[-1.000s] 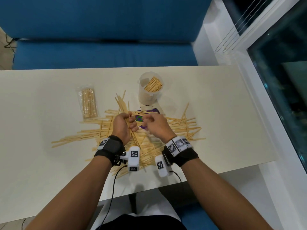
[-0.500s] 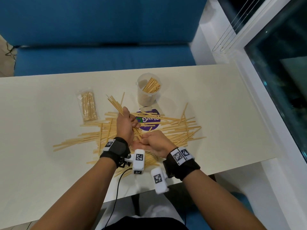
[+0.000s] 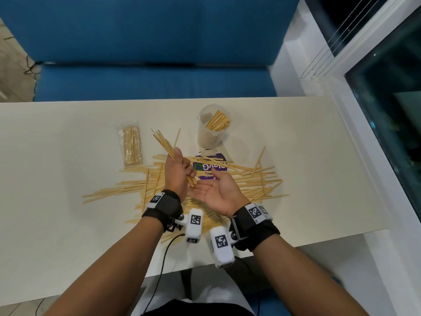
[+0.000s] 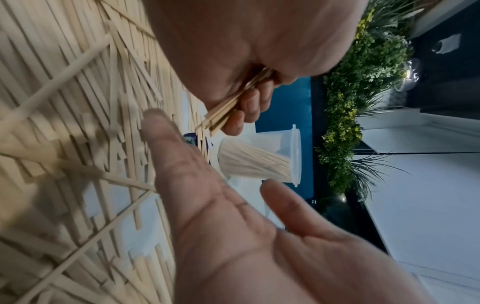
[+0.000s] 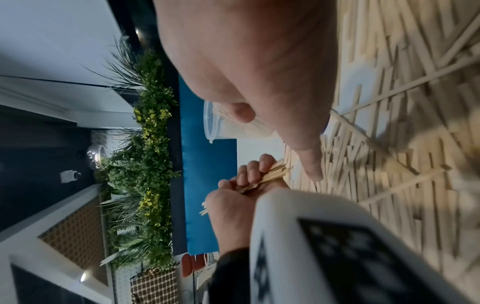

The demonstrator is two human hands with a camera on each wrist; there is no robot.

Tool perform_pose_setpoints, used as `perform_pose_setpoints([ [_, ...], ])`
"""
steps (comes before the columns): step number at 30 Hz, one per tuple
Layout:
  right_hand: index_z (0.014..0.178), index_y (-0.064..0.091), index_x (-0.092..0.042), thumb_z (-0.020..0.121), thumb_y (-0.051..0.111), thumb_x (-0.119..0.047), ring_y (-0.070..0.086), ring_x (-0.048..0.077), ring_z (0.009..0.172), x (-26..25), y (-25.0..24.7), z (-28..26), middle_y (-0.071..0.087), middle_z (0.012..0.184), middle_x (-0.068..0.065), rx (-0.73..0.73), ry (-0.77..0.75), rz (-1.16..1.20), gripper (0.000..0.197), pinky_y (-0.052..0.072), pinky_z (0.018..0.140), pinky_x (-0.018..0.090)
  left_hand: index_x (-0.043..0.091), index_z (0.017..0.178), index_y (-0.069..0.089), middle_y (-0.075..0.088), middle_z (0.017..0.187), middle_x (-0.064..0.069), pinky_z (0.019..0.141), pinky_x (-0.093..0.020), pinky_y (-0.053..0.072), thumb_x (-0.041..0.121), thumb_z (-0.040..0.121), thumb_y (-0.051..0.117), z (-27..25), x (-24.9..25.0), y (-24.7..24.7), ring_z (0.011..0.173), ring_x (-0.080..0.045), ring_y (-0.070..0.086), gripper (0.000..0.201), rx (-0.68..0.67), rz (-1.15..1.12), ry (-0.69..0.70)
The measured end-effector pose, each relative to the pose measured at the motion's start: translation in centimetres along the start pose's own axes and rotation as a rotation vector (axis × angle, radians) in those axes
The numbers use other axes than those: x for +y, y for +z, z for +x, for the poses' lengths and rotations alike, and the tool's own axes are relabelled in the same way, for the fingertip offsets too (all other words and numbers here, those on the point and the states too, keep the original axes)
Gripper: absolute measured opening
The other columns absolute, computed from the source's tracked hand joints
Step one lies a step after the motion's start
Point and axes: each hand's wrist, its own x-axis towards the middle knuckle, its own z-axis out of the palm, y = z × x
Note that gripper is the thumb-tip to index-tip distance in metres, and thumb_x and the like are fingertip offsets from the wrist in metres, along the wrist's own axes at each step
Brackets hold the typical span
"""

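My left hand (image 3: 181, 171) grips a bundle of thin wooden sticks (image 3: 163, 142) in its fist; the bundle slants up to the far left above the table. In the left wrist view its fingers (image 4: 246, 111) curl round the bundle's lower end (image 4: 221, 117). Just to the right, my right hand (image 3: 215, 189) lies palm up with straight fingers and holds nothing. It hovers beside the bundle's lower end, over a loose pile of sticks (image 3: 250, 179) spread across the table (image 3: 57, 201). A clear plastic cup (image 3: 213, 128) with several sticks in it stands behind the pile.
A purple round lid (image 3: 216, 166) lies under sticks in front of the cup. A wrapped packet of sticks (image 3: 132, 147) lies at the pile's far left. A blue bench (image 3: 148, 83) runs behind the table, and a white sill and window (image 3: 376, 133) on the right.
My right hand drew back from the sticks near the purple lid to the bundle's lower end, then turned palm up and opened. The left hand kept its grip on the bundle.
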Motion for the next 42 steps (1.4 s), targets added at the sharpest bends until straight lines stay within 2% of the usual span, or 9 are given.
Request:
perform_pose_setpoints([
  [6, 0.139, 0.050, 0.005, 0.107, 0.045, -0.044, 0.058, 0.036, 0.125, -0.4, 0.7, 0.7, 0.060, 0.129, 0.020, 0.018, -0.036, -0.361, 0.058, 0.045, 0.108, 0.047, 0.018, 0.072, 0.036, 0.029, 0.054, 0.003, 0.043, -0.027, 0.021, 0.032, 0.104, 0.052, -0.4, 0.6, 0.1, 0.044, -0.014, 0.022, 0.038, -0.012, 0.042, -0.075],
  [10, 0.137, 0.057, -0.022, 0.104, 0.048, -0.043, 0.057, 0.015, 0.128, -1.4, 2.0, 0.6, 0.061, 0.140, -0.003, 0.253, -0.568, -1.113, 0.040, 0.048, 0.105, 0.035, 0.022, 0.064, 0.037, 0.025, 0.053, 0.001, 0.042, -0.024, 0.016, 0.025, 0.098, 0.057, -1.5, 0.8, -0.1, 0.043, -0.015, 0.018, 0.040, -0.030, 0.192, -0.112],
  [12, 0.149, 0.051, -0.024, 0.110, 0.044, -0.032, 0.050, 0.009, 0.134, -2.6, 3.4, -0.1, 0.053, 0.150, -0.006, 0.170, -0.815, -1.260, 0.041, 0.044, 0.104, 0.022, 0.022, 0.062, 0.038, 0.026, 0.054, 0.001, 0.042, -0.025, 0.015, 0.025, 0.098, 0.058, -2.3, 0.7, -0.1, 0.043, -0.015, 0.018, 0.041, -0.068, 0.265, -0.143],
  [15, 0.155, 0.045, -0.019, 0.113, 0.039, -0.026, 0.041, 0.013, 0.147, -4.6, 5.4, -0.5, 0.045, 0.160, -0.002, -0.006, -1.020, -1.394, 0.043, 0.034, 0.119, 0.028, 0.021, 0.057, 0.037, 0.028, 0.052, 0.001, 0.043, -0.026, 0.018, 0.025, 0.098, 0.057, -3.3, 0.2, -0.1, 0.042, -0.016, 0.019, 0.046, -0.148, 0.407, -0.182],
  [21, 0.116, 0.070, -0.004, 0.109, 0.043, -0.017, 0.060, 0.029, 0.115, -4.2, 5.5, 0.7, 0.068, 0.124, 0.013, -0.075, -0.716, -2.092, 0.032, 0.049, 0.103, 0.045, 0.015, 0.063, 0.041, 0.029, 0.047, -0.002, 0.048, -0.027, 0.016, 0.003, 0.096, 0.034, -3.7, 0.3, 0.2, 0.046, -0.014, 0.019, 0.036, -0.283, 0.574, -0.166],
  [26, 0.123, 0.069, -0.012, 0.107, 0.051, -0.026, 0.058, 0.019, 0.117, -4.6, 5.0, 0.0, 0.068, 0.127, 0.005, 0.004, -0.856, -1.915, 0.028, 0.046, 0.102, 0.034, 0.018, 0.061, 0.039, 0.030, 0.052, -0.002, 0.053, -0.035, 0.012, 0.010, 0.095, 0.035, -3.4, 0.9, -0.1, 0.046, -0.016, 0.019, 0.035, -0.279, 0.613, -0.171],
  [34, 0.092, 0.083, -0.018, 0.088, 0.081, -0.023, 0.063, 0.005, 0.088, -8.3, 7.0, -2.3, 0.074, 0.091, -0.004, -0.071, -0.713, -2.032, 0.008, 0.049, 0.074, 0.019, 0.015, 0.063, 0.047, 0.036, 0.051, -0.002, 0.046, -0.029, 0.020, 0.021, 0.095, 0.059, -2.5, 3.4, 0.8, 0.044, -0.016, 0.026, 0.035, -0.405, 0.778, -0.096],
  [39, 0.095, 0.085, -0.016, 0.088, 0.081, -0.018, 0.061, 0.001, 0.072, -12.3, 9.8, -5.3, 0.072, 0.079, -0.007, 0.021, -0.924, -2.022, 0.009, 0.042, 0.071, 0.006, 0.020, 0.059, 0.055, 0.044, 0.047, 0.007, 0.049, -0.029, 0.033, 0.036, 0.094, 0.067, -0.5, 7.5, 4.5, 0.042, -0.011, 0.038, 0.040, -0.462, 0.934, 0.145],
  [42, 0.092, 0.085, -0.018, 0.087, 0.082, -0.019, 0.066, 0.004, 0.065, -15.8, 10.9, -7.0, 0.074, 0.070, -0.006, 0.119, -1.040, -1.909, 0.006, 0.048, 0.080, 0.012, 0.026, 0.062, 0.062, 0.048, 0.051, 0.012, 0.057, -0.033, 0.038, 0.044, 0.092, 0.068, 1.1, 9.9, 6.9, 0.048, -0.010, 0.042, 0.036, -0.463, 1.002, 0.319],
])
